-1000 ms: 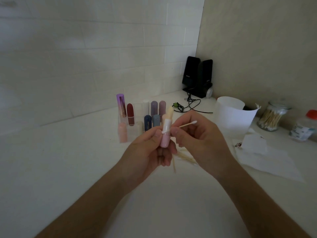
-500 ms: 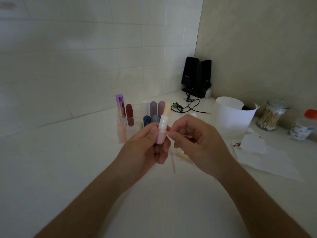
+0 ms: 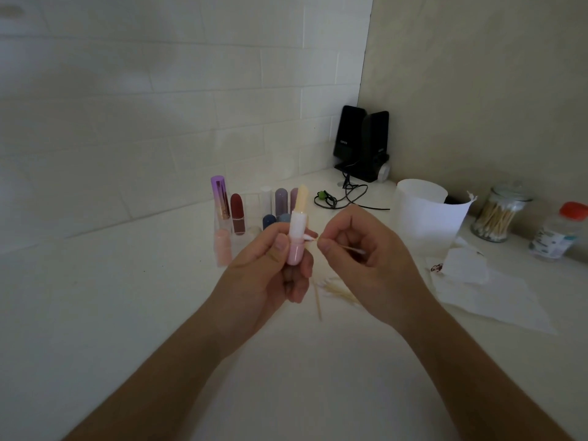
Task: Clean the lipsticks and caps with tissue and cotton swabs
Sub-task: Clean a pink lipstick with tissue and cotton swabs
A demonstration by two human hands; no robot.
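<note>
The white counter and what stands on it are as they were a second ago: the tissue sheet lies flat to my right, the glass jar of fresh swabs stands behind it, and the row of other lipsticks is upright at the back. My left hand has barely moved. Its thumb and fingers wrap the pink lipstick, holding it upright above the counter with the pale yellow bullet wound out.

The change is in my right hand. A second ago its cotton swab pointed up and away from the tube, tip in free air. Now thumb and forefinger pinch the stick near one end, and that tip lies against the tube's right side, at the seam where white collar meets pink base. The other tip lies across my palm. I judge the wiping of that seam is under way, the bullet itself untouched.
</note>
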